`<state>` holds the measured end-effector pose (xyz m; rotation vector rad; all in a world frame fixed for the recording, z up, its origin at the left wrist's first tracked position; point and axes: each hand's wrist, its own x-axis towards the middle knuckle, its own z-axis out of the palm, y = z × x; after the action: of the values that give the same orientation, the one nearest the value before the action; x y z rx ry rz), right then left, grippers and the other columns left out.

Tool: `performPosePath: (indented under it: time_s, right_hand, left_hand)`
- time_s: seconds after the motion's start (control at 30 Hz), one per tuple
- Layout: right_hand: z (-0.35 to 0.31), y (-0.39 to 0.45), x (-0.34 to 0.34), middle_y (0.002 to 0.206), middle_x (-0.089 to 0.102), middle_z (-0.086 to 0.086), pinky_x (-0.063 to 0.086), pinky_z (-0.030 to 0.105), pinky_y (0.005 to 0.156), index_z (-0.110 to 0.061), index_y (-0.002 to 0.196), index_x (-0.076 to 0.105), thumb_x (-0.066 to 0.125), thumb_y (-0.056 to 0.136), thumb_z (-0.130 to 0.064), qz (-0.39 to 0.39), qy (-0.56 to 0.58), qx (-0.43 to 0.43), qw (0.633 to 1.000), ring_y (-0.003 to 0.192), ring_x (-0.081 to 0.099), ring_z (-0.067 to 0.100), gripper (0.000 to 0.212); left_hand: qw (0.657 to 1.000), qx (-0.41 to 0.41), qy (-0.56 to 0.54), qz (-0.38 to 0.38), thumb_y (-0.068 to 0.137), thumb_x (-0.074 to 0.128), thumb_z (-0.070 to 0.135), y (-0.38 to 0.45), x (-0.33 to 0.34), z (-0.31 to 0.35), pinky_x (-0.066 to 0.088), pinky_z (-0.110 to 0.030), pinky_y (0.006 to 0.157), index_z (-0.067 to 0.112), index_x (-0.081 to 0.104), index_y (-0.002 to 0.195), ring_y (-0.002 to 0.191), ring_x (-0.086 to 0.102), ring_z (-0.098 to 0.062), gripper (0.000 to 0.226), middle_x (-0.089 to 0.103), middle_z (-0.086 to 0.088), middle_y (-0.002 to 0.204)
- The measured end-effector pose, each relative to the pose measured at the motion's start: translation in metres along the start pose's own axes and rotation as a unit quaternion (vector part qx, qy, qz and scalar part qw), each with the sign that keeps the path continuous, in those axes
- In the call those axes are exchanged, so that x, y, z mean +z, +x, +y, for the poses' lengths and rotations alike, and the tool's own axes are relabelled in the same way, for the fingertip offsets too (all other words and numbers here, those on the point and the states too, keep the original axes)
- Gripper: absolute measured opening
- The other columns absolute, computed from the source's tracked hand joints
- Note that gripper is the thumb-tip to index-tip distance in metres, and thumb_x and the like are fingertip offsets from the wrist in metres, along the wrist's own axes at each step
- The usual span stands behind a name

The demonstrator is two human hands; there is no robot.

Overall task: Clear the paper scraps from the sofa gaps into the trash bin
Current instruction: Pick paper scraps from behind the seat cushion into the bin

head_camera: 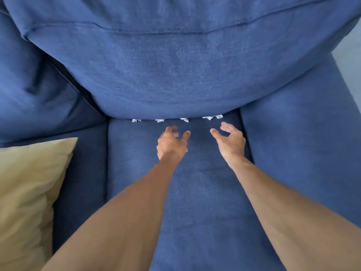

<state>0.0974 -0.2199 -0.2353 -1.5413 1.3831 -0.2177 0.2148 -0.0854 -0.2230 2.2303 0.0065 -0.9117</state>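
Note:
Several white crumpled paper scraps stick out of the gap between the blue seat cushion [195, 192] and the back cushion [175, 75]: one at the left [136, 120], one further right [160, 120], one in the middle [184, 119], and a pair at the right [212, 117]. My left hand [172, 142] hovers just below the middle scraps, fingers curled apart, holding nothing. My right hand [229, 140] hovers below the right pair, fingers spread, empty. No trash bin is in view.
A beige throw pillow [29, 192] lies on the neighbouring seat at the left. The sofa's padded armrest [302, 143] rises at the right. A second blue back cushion [29, 85] sits at the upper left. Pale floor [349, 61] shows at the far right.

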Motion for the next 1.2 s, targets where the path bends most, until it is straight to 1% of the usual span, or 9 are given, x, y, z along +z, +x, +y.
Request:
performPosePath:
  time_s: [0.13,0.23,0.4,0.5,0.57,0.67,0.8,0.97,1.2]
  right_hand:
    - [0.019,0.045,0.023,0.148,0.062,0.0,0.043,0.031,0.112,-0.02,0.148,0.061,0.083,0.088,-0.04,0.025,-0.038,-0.01,0.999,0.14,0.055,0.021,0.067]
    - [0.02,0.072,0.041,0.137,0.059,0.001,0.052,0.037,0.094,-0.026,0.128,0.071,0.084,0.081,-0.053,0.079,-0.098,-0.036,0.991,0.12,0.065,0.024,0.056]
    - [0.019,0.09,0.069,0.131,0.052,0.004,0.051,0.036,0.073,-0.029,0.111,0.076,0.08,0.076,-0.071,0.135,-0.155,-0.017,0.979,0.093,0.071,0.032,0.055]
    - [0.024,0.091,0.074,0.132,0.054,0.005,0.045,0.033,0.073,-0.027,0.109,0.08,0.077,0.088,-0.058,0.142,-0.16,-0.037,0.976,0.099,0.071,0.032,0.038]
    - [0.026,0.089,0.069,0.13,0.056,0.005,0.042,0.03,0.077,-0.024,0.11,0.082,0.076,0.092,-0.048,0.127,-0.145,-0.05,0.98,0.106,0.068,0.028,0.03]
    - [0.029,0.078,0.055,0.118,0.058,0.007,0.048,0.028,0.091,-0.014,0.104,0.083,0.079,0.092,-0.037,0.095,-0.09,-0.072,0.989,0.109,0.065,0.025,0.027]
    - [0.03,0.033,0.025,0.111,0.069,-0.002,0.048,0.01,0.087,-0.014,0.099,0.083,0.081,0.091,-0.036,0.081,0.021,-0.036,0.996,0.101,0.066,0.011,0.023]
    - [0.033,-0.059,-0.032,0.099,0.081,-0.017,0.061,0.041,0.095,-0.028,0.098,0.084,0.078,0.087,-0.045,0.117,0.131,0.028,0.984,0.092,0.074,0.009,0.021]
    - [0.065,-0.223,-0.133,0.086,0.076,-0.034,0.063,0.043,0.091,-0.036,0.092,0.083,0.082,0.087,-0.038,0.22,0.185,0.064,0.956,0.081,0.07,-0.01,0.006]
  left_hand:
    - [0.998,-0.002,-0.055,0.01,0.097,0.074,0.044,0.047,0.037,-0.004,0.063,-0.031,0.053,0.028,0.051,0.145,0.048,0.07,-0.012,0.055,0.066,0.022,0.099]
    - [0.995,-0.006,-0.094,0.022,0.1,0.073,0.037,0.077,0.053,0.0,0.049,-0.02,0.035,0.021,0.057,0.129,0.035,0.063,-0.008,0.037,0.07,0.015,0.091]
    - [0.989,-0.052,-0.119,0.071,0.094,0.077,0.045,0.111,0.075,0.005,0.066,-0.029,0.06,0.021,0.066,0.083,0.031,0.062,-0.015,0.029,0.059,0.007,0.037]
    - [0.991,-0.029,-0.095,0.091,0.097,0.076,0.038,0.116,0.079,0.002,0.06,-0.019,0.053,0.018,0.068,0.099,0.046,0.071,-0.006,0.021,0.073,0.0,0.066]
    - [0.988,-0.005,-0.123,0.09,0.097,0.075,0.033,0.113,0.079,-0.002,0.067,-0.031,0.07,0.018,0.069,0.097,0.072,0.08,-0.021,0.016,0.077,-0.007,0.086]
    - [0.991,0.008,-0.117,0.056,0.096,0.076,0.042,0.089,0.07,0.001,0.065,-0.028,0.062,0.033,0.064,0.078,0.041,0.066,-0.012,0.024,0.072,0.004,0.07]
    - [0.995,0.044,-0.088,-0.031,0.095,0.078,0.043,0.033,0.053,-0.001,0.053,-0.021,0.039,0.034,0.069,0.097,0.037,0.062,-0.002,0.013,0.07,0.016,0.085]
    - [0.989,0.087,-0.034,-0.114,0.092,0.08,0.046,-0.052,0.031,-0.002,0.056,-0.024,0.048,0.033,0.074,0.111,0.048,0.07,-0.01,0.024,0.07,0.016,0.102]
    - [0.949,0.187,0.065,-0.246,0.087,0.081,0.049,-0.199,0.033,-0.007,0.065,-0.032,0.06,0.038,0.076,0.104,0.057,0.077,-0.018,0.021,0.076,0.014,0.101]
